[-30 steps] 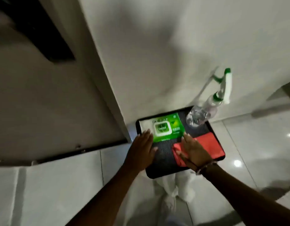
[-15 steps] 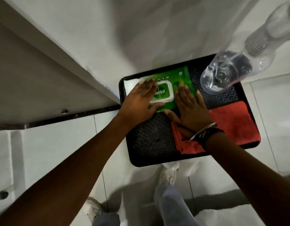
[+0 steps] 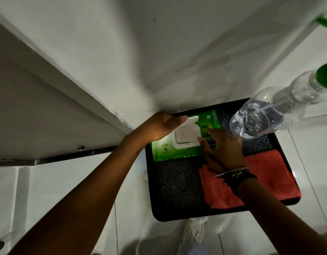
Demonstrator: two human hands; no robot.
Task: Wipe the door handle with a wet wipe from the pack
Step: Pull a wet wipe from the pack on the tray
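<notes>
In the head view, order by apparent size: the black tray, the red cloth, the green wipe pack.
1. Black tray
2. Red cloth
3. Green wipe pack
Hands cover parts of the cloth and pack, so places two and three are unsure.

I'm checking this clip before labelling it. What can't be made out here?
- Door handle: not visible in the head view.
- Spray bottle: trigger head cut off by the right edge.
- Wipe pack: whether a wipe shows in the opening is too dim; the left hand lifts its lid.
</notes>
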